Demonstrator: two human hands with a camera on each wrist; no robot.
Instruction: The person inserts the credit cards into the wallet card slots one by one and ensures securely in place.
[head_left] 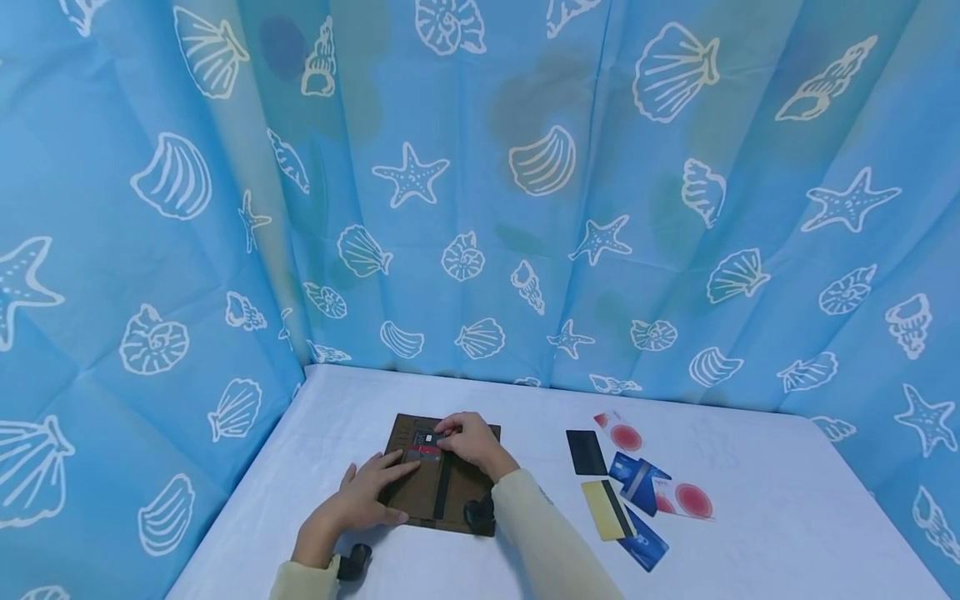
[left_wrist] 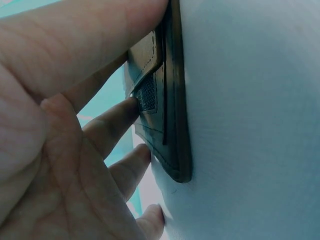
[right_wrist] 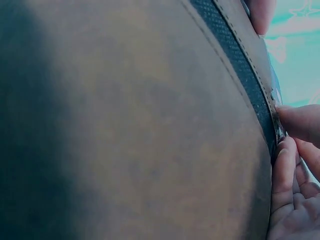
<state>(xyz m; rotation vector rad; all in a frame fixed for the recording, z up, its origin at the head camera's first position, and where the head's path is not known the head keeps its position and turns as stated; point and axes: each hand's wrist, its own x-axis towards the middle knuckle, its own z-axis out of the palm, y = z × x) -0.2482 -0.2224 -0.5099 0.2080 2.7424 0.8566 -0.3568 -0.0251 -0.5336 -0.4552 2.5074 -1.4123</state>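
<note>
A brown leather organizer (head_left: 420,496) lies opened flat on the table, with a dark stitched strip (right_wrist: 240,65) down its middle. My left hand (head_left: 367,492) rests over its left edge, fingers spread and thumb near the lower edge; in the left wrist view the fingertips (left_wrist: 131,106) touch the leather beside a dark mesh patch (left_wrist: 147,95). At the upper part of the left panel sits a dark bank card (head_left: 428,437) with a chip, above a red band (head_left: 424,452). My right hand (head_left: 474,440) pinches this card at its right side between thumb and fingers.
To the right lie loose cards: a black card (head_left: 586,452), a yellow card (head_left: 603,510) with a dark stripe, blue cards (head_left: 647,546) and white cards with red circles (head_left: 693,500). A blue shell-patterned curtain (head_left: 480,208) stands behind and left of the white table (head_left: 787,517).
</note>
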